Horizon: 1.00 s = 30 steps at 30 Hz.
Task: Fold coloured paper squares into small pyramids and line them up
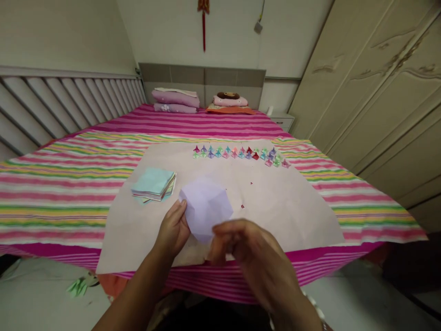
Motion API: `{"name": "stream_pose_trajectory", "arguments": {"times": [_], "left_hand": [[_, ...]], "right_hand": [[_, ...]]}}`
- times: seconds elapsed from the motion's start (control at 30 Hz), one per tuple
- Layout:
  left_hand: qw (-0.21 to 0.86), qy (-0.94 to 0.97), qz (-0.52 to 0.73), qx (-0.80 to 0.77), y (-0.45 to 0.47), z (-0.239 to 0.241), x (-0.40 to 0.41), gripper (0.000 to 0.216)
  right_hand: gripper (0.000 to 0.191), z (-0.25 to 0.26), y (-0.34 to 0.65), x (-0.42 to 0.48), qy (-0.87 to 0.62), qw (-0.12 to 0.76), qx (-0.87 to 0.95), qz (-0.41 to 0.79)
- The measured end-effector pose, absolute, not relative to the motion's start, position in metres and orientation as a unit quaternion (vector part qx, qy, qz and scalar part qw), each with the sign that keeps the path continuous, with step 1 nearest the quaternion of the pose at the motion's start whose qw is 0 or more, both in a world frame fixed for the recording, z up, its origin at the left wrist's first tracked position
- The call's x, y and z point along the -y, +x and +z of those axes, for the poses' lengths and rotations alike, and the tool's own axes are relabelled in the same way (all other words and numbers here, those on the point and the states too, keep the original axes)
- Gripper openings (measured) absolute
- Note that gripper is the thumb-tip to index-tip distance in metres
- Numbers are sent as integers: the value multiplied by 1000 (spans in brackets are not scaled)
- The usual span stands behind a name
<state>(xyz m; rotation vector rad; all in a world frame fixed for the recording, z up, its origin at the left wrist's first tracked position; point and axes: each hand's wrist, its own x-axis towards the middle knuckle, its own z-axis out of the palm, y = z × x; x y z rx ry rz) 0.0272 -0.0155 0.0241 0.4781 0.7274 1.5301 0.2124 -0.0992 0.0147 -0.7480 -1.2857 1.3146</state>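
- Lilac paper point(206, 202), in the head view, sits just right of the paper stack point(154, 179), turned up toward the person and faintly creased.
- Left hand point(174, 230), nearer the person than the paper stack, pinches the lilac paper's left edge between thumb and fingers.
- Right hand point(253, 257), farther right of the paper stack, is blurred by motion with its fingers curled near the paper's lower corner; whether it touches or grips anything I cannot tell.
- What could go wrong, as I judge it: with one sure grip on thin paper, a quick tug could tear the edge or add a stray crease, and a careless sweep leftward could topple the paper stack, whose sheets are unevenly piled.
- Surface: a pale sheet point(296, 211) lies under the paper stack, over a striped bed cover point(62, 197); small folded pieces point(234, 152) line up beyond and right of the stack, and red scraps point(242, 206) lie to its right.
- Room: far beyond the paper stack stand folded bedding point(175, 98) and a headboard point(172, 72); a slatted rail point(69, 94) runs to its left, a wardrobe point(372, 92) well to its right.
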Motion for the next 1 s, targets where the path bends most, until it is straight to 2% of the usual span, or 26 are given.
{"name": "stream_pose_trajectory", "arguments": {"times": [0.1, 0.23, 0.33, 0.4, 0.47, 0.57, 0.67, 0.7, 0.77, 0.87, 0.93, 1.0], "left_hand": [[627, 269, 664, -305, 29, 25, 22, 39], [643, 314, 628, -307, 37, 25, 29, 43], [653, 347, 596, -313, 43, 24, 32, 41], [647, 378, 574, -331, 45, 23, 32, 39], [623, 416, 557, -358, 47, 23, 32, 33], [569, 471, 546, -395, 47, 24, 31, 20], [509, 501, 556, -426, 48, 23, 31, 14], [486, 496, 569, -439, 49, 22, 31, 19], [469, 463, 590, -467, 50, 18, 31, 47], [552, 401, 549, -482, 51, 10, 32, 86], [614, 394, 505, -462, 51, 4, 33, 88], [633, 415, 488, -435, 49, 0, 35, 71]], "right_hand": [[25, 37, 197, 61, -407, 580, 469, 528], [42, 17, 191, 44, -455, 552, 480, 508], [55, 1, 188, 43, -420, 553, 469, 546], [58, -1, 186, 43, -391, 561, 453, 572], [50, 0, 185, 43, -371, 561, 446, 590], [29, 2, 186, 43, -362, 552, 442, 607], [25, -1, 187, 43, -373, 542, 420, 625], [26, -2, 187, 43, -377, 541, 404, 634], [29, -5, 187, 44, -383, 552, 360, 648], [30, -9, 185, 43, -387, 579, 315, 645], [28, -11, 185, 41, -393, 584, 316, 636], [26, -12, 188, 38, -409, 583, 332, 618]]}}
